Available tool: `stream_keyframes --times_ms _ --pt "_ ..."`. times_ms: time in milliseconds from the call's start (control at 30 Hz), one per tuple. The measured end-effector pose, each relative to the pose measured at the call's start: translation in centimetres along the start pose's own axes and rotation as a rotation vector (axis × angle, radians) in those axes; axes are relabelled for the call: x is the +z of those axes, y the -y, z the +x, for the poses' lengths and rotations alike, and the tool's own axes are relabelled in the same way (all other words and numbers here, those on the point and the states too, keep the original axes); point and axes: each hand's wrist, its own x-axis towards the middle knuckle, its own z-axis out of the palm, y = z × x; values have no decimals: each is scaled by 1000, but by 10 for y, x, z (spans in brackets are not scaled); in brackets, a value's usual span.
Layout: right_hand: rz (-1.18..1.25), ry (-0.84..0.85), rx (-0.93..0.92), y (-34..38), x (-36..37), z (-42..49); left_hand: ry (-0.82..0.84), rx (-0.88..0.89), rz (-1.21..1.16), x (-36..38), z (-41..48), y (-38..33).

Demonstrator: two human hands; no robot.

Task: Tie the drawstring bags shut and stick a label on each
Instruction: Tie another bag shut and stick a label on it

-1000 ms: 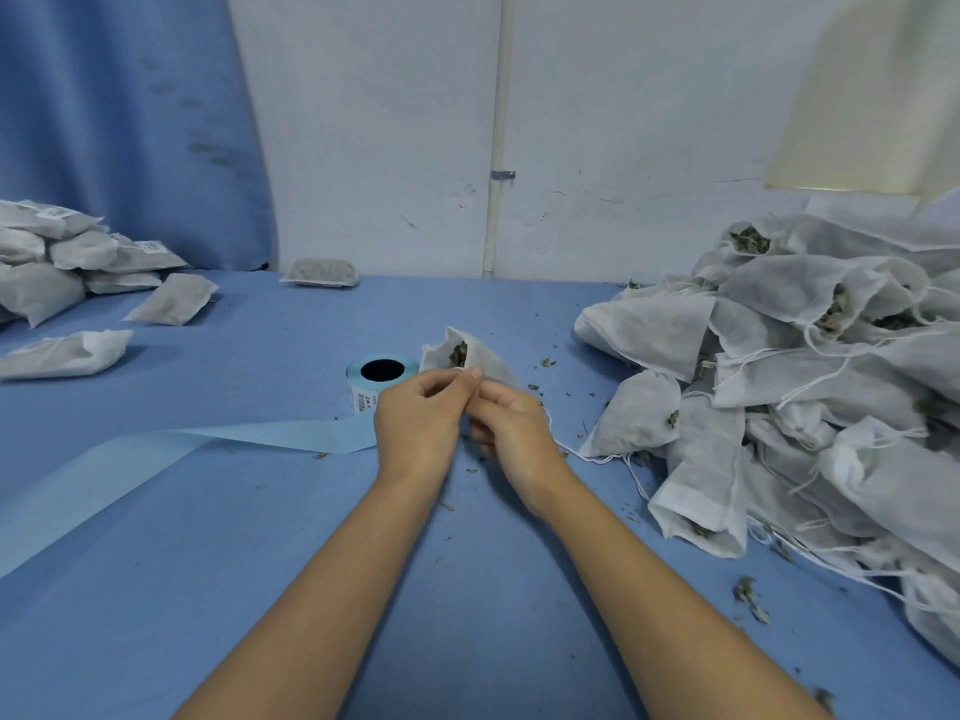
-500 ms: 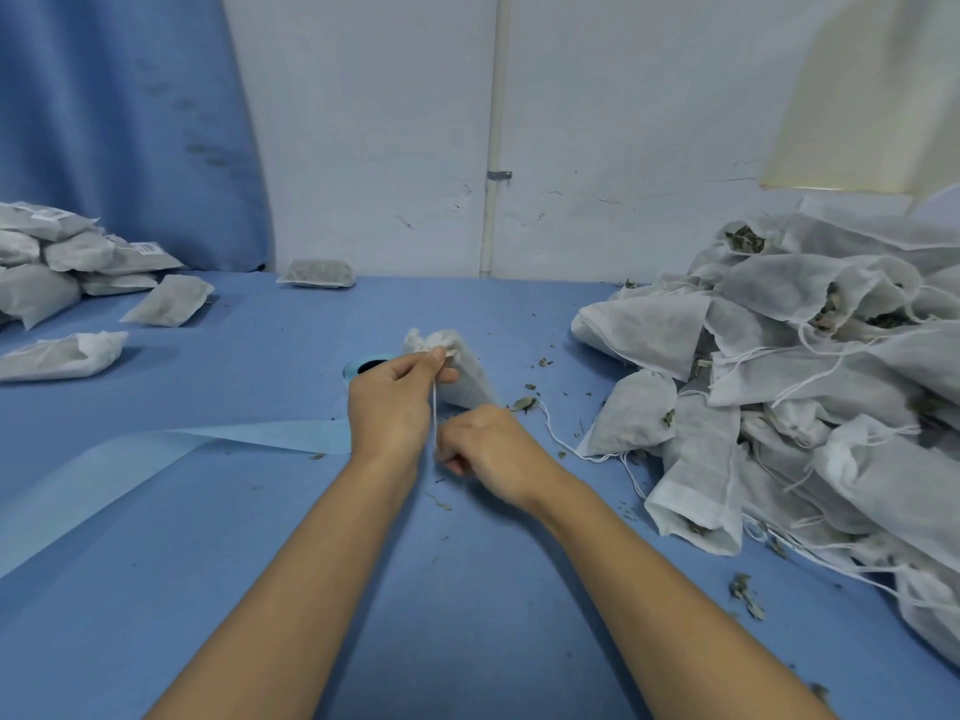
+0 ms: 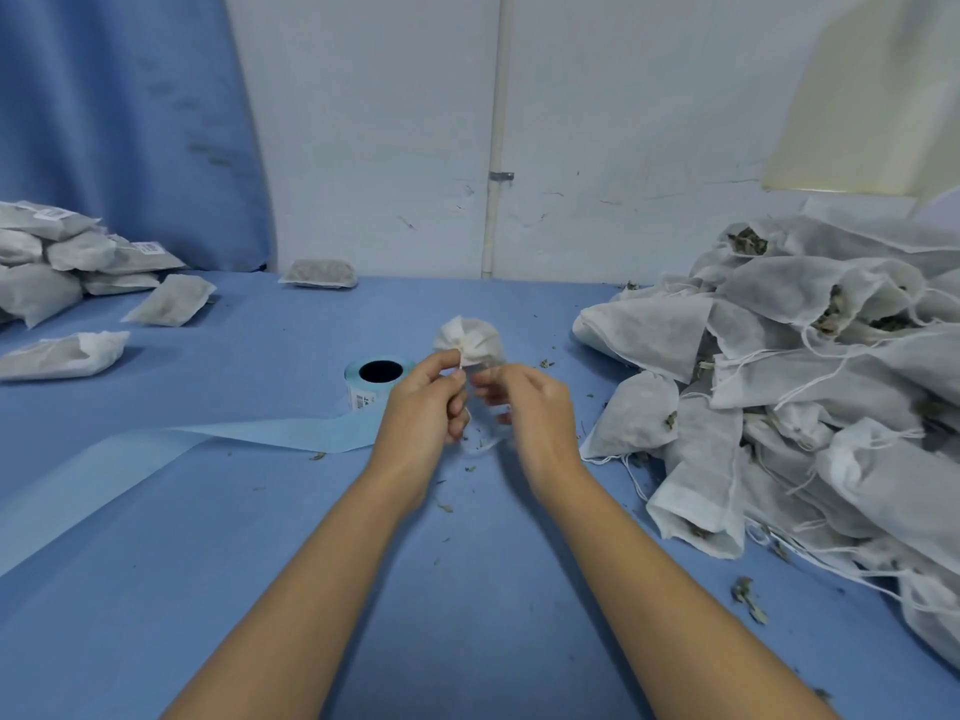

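Drawstring bag (image 3: 470, 341) between curled left fingers (image 3: 451, 377)

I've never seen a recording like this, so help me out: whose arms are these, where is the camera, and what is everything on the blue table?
No machine here: a person works bare-handed, and the single camera sits on their head, looking down. The left hand pinches the gathered neck of a small white bag; the right hand is blurred beside it, so its grip is unclear. On the blue table lie a label roll with its strip trailing left, a pile of open bags at right, and flat closed bags at left.
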Motion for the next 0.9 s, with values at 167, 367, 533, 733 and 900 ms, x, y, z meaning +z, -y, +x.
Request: stream_keyframes --times_ms 167,367,533,733,900 --pt "177 135 48 1 -3 -1 68 -6 17 4 -2 7" --pt "156 218 137 -4 -9 2 61 -124 -68 2 -2 9" --pt "319 181 309 -1 -2 6 69 -237 -153 7 -5 7" --pt "485 107 459 0 -2 8 80 -292 -222 12 -5 10" --pt "554 108 459 -1 -6 9 65 -239 -171 13 -5 17"
